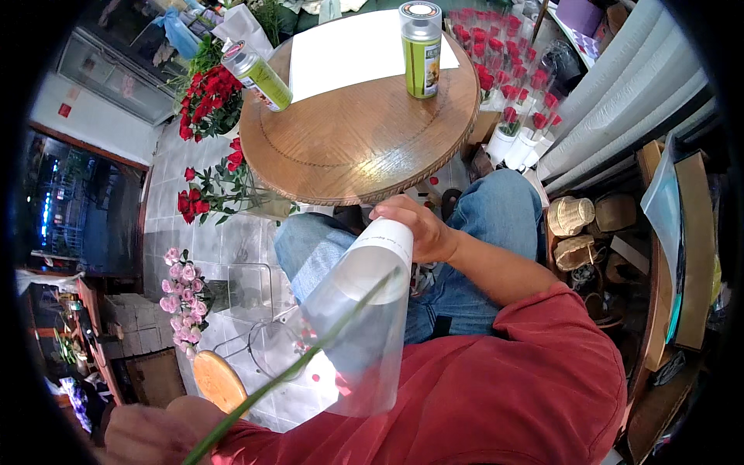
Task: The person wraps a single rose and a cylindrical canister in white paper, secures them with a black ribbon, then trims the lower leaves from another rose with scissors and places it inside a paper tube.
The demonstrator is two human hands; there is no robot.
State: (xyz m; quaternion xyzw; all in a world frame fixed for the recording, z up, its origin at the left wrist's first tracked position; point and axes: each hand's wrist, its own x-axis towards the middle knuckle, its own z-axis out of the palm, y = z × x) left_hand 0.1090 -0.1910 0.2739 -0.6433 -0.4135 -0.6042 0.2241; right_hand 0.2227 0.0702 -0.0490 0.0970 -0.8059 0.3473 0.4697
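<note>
My right hand (417,226) is closed round the white-banded narrow end of a clear plastic flower sleeve (376,345), above my knees. The sleeve's wide, see-through end tilts down toward my red shirt. A long green stem (287,376) slants up from the lower edge, its tip overlapping the sleeve near the white band; I cannot tell whether the tip is inside. At the lower left my left hand (151,432), blurred and partly cut off, has curled fingers beside the stem's lower part. It appears to hold the stem, though the grip point is out of sight.
Ahead stands a round wooden table (349,147) with white paper (349,58) and two green spray cans (422,54) (260,77). Red roses (208,97) and pink roses (184,298) stand left, near a stool (219,380). Sleeved roses (504,70) and baskets (571,217) are right.
</note>
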